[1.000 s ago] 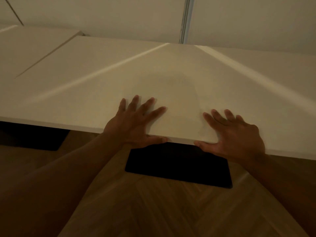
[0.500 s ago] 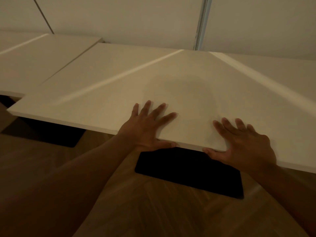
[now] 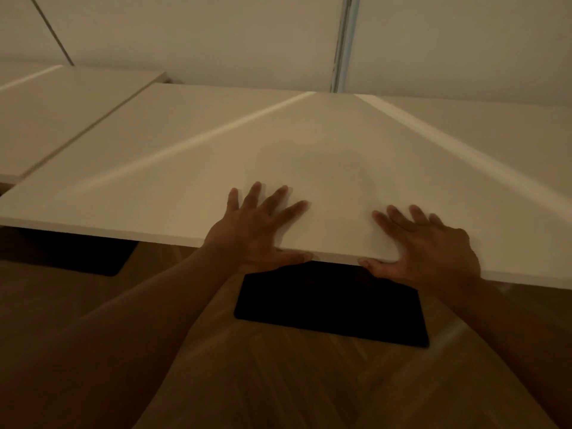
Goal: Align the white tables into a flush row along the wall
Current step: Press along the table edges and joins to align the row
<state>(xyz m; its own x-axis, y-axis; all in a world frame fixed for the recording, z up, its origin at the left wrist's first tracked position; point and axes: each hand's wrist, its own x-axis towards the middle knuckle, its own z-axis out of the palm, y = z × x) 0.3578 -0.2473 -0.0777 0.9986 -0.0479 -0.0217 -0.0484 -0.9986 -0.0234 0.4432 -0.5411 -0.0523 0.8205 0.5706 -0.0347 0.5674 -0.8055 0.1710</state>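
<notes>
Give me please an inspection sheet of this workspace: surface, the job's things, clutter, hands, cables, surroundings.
Surface: white top of the near table, bare apart from the hands; light streaks cross it.
Job's things: near table, standing forward of the left table, so their front edges are not flush; a narrow gap runs between the two.
Clutter: nothing seen.
Hands: left hand and right hand lie flat on the near table's front edge, fingers spread on top, thumbs at the edge.
Cables: nothing seen.
Surroundings: pale wall behind the tables with a vertical strip; wood floor; dark base under the near table.
</notes>
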